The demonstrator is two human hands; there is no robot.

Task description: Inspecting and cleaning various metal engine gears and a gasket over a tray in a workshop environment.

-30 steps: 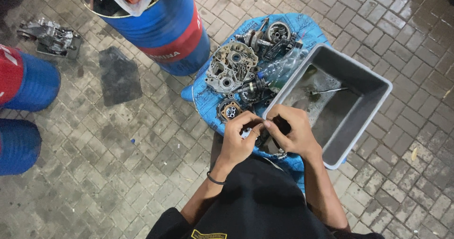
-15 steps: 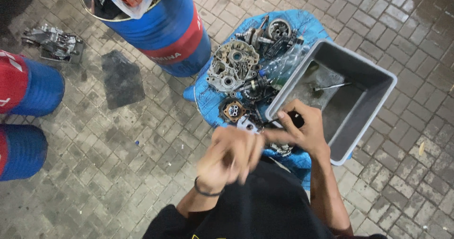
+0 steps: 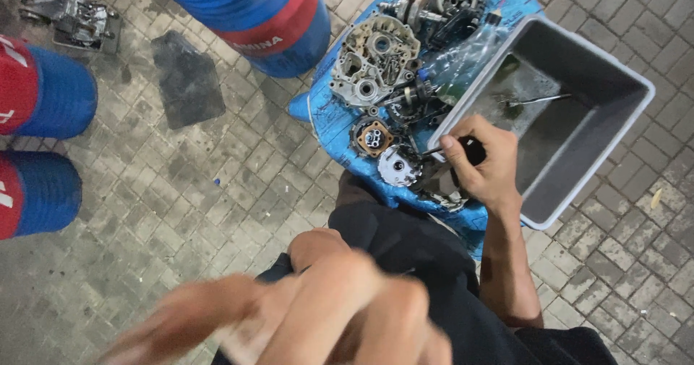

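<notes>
My right hand (image 3: 486,168) is shut on a black-handled tool (image 3: 471,148). Its thin metal tip points left at a silver round engine part (image 3: 397,168) on a blue cloth (image 3: 325,116). A grey engine case (image 3: 372,58) and a small round part with an orange face (image 3: 372,137) also lie on the cloth. My left hand (image 3: 311,314) is raised close to the camera at the bottom and is motion-blurred. I see nothing in it, and its fingers are too smeared to read. My dark trousers (image 3: 405,249) show beneath it.
A grey plastic tub (image 3: 578,69) holding dark liquid and a thin metal tool (image 3: 538,100) stands right of the cloth. A blue and red barrel (image 3: 267,11) stands at the top, with two more barrels (image 3: 43,97) at the left edge. A dark mat (image 3: 188,76) and another engine part (image 3: 69,18) lie on the brick paving.
My left hand has left the parts and swung up toward the camera. The right hand stays by the tub with the tool. The view has moved closer.
</notes>
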